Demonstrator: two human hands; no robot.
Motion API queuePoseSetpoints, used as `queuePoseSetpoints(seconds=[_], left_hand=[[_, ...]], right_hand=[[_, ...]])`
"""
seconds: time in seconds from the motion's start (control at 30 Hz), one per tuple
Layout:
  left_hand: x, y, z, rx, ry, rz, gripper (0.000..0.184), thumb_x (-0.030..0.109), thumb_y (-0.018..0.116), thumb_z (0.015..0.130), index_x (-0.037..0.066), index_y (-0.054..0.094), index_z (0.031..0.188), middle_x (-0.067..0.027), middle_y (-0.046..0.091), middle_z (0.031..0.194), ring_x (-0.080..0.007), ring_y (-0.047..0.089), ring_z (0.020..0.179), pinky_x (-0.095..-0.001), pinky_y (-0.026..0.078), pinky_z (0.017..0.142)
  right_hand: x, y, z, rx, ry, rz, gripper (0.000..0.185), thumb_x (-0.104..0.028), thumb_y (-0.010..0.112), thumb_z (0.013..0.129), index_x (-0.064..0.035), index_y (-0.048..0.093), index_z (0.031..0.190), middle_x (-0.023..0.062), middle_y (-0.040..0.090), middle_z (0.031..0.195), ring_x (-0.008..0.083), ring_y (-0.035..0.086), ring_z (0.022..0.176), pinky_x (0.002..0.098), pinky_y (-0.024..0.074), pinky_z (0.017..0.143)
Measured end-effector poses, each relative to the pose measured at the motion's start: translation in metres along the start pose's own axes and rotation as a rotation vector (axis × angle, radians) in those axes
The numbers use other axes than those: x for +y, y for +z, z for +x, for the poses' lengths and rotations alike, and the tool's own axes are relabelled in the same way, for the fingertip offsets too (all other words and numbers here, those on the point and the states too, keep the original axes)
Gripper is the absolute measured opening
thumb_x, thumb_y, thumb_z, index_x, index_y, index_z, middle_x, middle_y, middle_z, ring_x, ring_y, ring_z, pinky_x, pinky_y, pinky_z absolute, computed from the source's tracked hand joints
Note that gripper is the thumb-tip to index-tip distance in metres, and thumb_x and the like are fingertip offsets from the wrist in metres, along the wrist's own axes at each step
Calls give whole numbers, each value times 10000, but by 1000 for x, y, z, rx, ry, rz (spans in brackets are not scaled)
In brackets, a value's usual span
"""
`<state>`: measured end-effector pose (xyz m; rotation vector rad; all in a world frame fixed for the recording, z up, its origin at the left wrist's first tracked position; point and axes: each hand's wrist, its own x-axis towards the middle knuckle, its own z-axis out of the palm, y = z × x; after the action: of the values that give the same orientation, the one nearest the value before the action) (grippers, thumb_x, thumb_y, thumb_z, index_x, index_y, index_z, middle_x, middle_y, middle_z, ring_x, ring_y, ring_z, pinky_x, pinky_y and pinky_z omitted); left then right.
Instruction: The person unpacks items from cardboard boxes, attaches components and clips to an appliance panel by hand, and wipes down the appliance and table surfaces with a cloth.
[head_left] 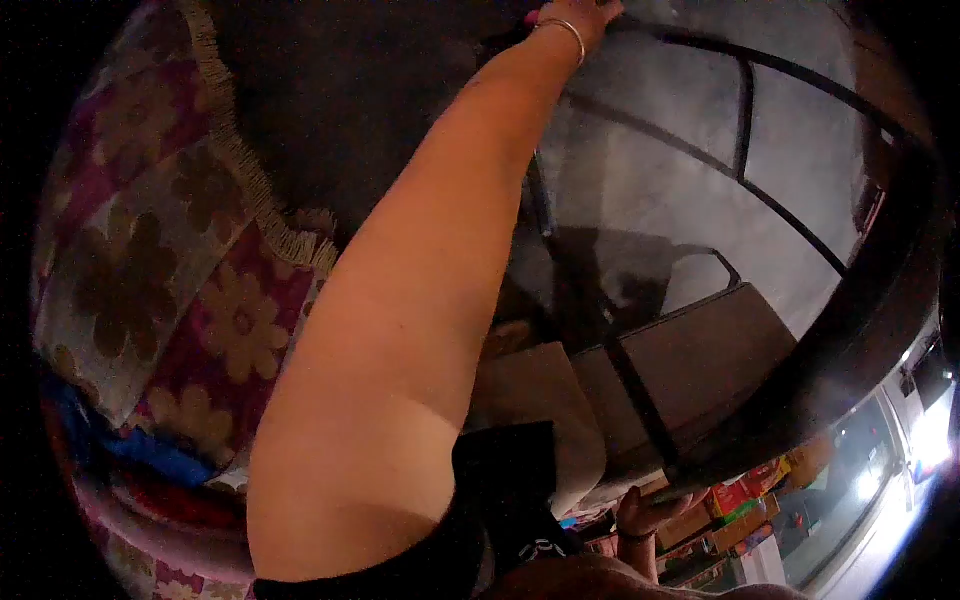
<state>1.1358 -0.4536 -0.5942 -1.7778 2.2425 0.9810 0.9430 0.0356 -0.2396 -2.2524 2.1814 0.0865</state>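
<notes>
My left arm reaches up across the middle, and my left hand [588, 16], with a bangle [568, 35] at its wrist, is partly cut off by the top edge. It is beside a black metal bar [690, 40]; its fingers are too cropped to read. A small pink thing [533, 17] shows beside this hand. Low on the right, my right hand [645, 515] appears closed around the lower edge of a wide dark frame [730, 445], partly in shadow.
Patterned, fringed cloth [150, 270] with flowers covers the left side, with blue fabric [160, 450] below. Brown boxes [690, 350] lie behind the thin black bars. Colourful packages [740, 500] stand at the lower right, near a bright glass panel [860, 470].
</notes>
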Motion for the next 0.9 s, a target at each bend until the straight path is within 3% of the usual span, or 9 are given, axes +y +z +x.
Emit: queuePoseSetpoints(seconds=[0.1, 0.3, 0.4, 0.5, 0.7, 0.8, 0.9], left_hand=[[-12, 37, 42, -266, 114, 169, 691, 174, 601, 921, 231, 241, 1508, -97, 115, 1575, -379, 377, 1323, -591, 437, 961], [-48, 63, 34, -492, -293, -352, 711, 262, 599, 932, 237, 202, 1520, -76, -7, 1600, -363, 220, 1418, -592, 362, 1031], [-78, 92, -11, 92, -71, -50, 311, 165, 473, 944, 57, 554, 1224, -207, 556, 1233, -395, 595, 1111, -470, 544, 835], [-82, 105, -37, 116, -49, -100, 322, 237, 503, 947, 17, 530, 1182, -262, 568, 1146, -448, 637, 976, -499, 556, 795], [-78, 113, -56, 3, 47, 35, 289, 169, 438, 955, 19, 531, 1183, -275, 559, 1145, -453, 631, 980, -507, 553, 783], [-61, 104, -83, -127, 40, -51, 317, 101, 483, 913, 7, 587, 1198, -205, 581, 1216, -380, 622, 1064, -460, 541, 832], [-34, 119, -110, -274, 276, 98, 295, 88, 493, 898, 14, 633, 1147, -198, 587, 1213, -377, 624, 1063, -454, 548, 813]], right_hand=[[-5, 1, -6, 37, -23, -13, 735, -396, 561, 906, -68, 215, 1466, 264, 222, 1486, 437, 258, 1359, 618, 219, 1081], [-12, -3, -7, -22, -18, -32, 733, -373, 565, 907, -57, 203, 1460, 271, 217, 1478, 442, 267, 1348, 625, 230, 1072], [-27, -12, 3, -68, -12, -32, 732, -362, 567, 907, -52, 196, 1457, 275, 215, 1474, 444, 272, 1343, 628, 235, 1067], [-20, -16, 15, -118, 40, 37, 724, -410, 548, 909, -102, 204, 1466, 261, 171, 1510, 464, 202, 1386, 647, 182, 1080], [-26, -9, 36, -82, 7, 18, 722, -417, 543, 907, -91, 214, 1462, 263, 191, 1509, 454, 228, 1380, 630, 162, 1091], [-26, -11, 31, -59, -5, 16, 731, -384, 562, 899, -68, 210, 1456, 261, 212, 1503, 433, 236, 1378, 586, 170, 1104], [-21, -7, 26, -41, -13, 29, 741, -382, 574, 894, -70, 206, 1456, 258, 217, 1499, 428, 222, 1388, 584, 161, 1109]])
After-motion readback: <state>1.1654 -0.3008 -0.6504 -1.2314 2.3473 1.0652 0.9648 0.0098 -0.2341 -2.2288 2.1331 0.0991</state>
